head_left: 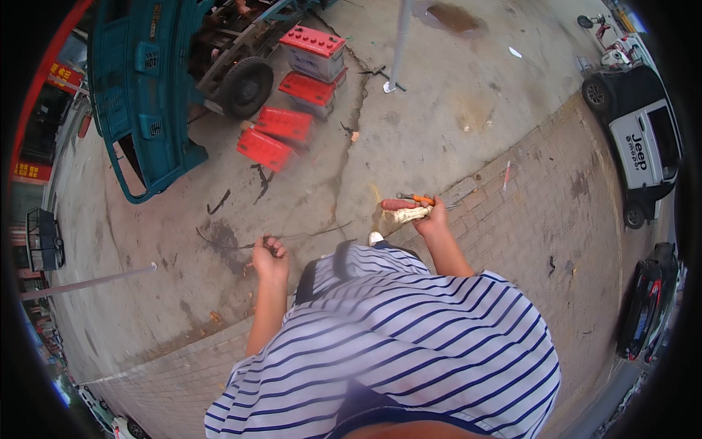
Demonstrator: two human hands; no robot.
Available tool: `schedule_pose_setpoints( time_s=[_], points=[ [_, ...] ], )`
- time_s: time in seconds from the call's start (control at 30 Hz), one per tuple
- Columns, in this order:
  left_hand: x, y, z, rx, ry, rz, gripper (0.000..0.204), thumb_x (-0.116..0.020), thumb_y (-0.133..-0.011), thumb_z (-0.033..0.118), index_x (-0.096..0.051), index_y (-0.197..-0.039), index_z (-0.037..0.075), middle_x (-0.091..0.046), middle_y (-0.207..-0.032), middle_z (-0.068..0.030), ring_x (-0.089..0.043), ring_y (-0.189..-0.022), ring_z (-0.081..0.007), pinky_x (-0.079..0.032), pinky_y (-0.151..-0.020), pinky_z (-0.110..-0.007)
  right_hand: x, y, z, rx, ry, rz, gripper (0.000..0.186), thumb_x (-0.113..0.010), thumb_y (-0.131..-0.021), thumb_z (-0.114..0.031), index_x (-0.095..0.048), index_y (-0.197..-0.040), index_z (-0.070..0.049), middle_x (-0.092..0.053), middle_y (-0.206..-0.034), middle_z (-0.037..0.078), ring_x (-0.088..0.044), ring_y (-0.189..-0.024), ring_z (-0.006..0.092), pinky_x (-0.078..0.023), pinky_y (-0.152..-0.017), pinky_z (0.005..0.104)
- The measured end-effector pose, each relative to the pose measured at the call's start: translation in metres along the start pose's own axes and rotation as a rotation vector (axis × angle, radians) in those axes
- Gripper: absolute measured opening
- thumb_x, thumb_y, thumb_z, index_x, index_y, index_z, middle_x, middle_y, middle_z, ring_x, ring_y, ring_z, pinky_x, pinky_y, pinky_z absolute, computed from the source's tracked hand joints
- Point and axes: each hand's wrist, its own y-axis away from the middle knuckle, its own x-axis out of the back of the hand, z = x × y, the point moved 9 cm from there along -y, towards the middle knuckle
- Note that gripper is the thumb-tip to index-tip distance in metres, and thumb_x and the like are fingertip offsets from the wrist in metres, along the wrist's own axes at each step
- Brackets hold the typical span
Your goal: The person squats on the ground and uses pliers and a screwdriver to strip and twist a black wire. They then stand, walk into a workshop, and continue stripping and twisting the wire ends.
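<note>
Tools (398,205) gripped in right hand (434,217), coloured handles (418,197) jutting left

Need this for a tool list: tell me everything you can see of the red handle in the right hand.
The red handle is thick and round-ended, perhaps plastic or rubber. It points left from the right hand, bunched with an orange handle above it in the picture and a pale bundle below. Its far end can't be made out.
</note>
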Motion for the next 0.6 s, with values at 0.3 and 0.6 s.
schedule_pose_setpoints(
  time_s=[0.3,0.6],
  points=[
    [-0.014,-0.01,-0.01,0.057,-0.052,-0.022,0.024,-0.04,-0.099,0.026,-0.052,-0.089,0.009,-0.044,-0.066,0.0023,-0.039,-0.056,-0.0097,-0.028,-0.045,-0.022,0.006,0.021,-0.009,0.071,-0.063,0.066,0.032,-0.04,-0.099,-0.035,-0.053,-0.096,-0.006,-0.049,-0.066,0.004,-0.049,-0.06,0.0157,-0.049,-0.063,0.0362],
    [-0.022,-0.015,-0.011,0.067,-0.114,-0.065,0.022,-0.039,-0.099,0.025,-0.051,-0.093,0.007,-0.045,-0.068,0.0018,-0.04,-0.058,-0.0101,-0.029,-0.045,-0.022,0.019,0.031,0.012,0.004,-0.097,0.077,0.031,-0.04,-0.099,-0.033,-0.05,-0.093,-0.004,-0.049,-0.063,0.006,-0.047,-0.057,0.0173,-0.048,-0.064,0.0373]
  ],
)
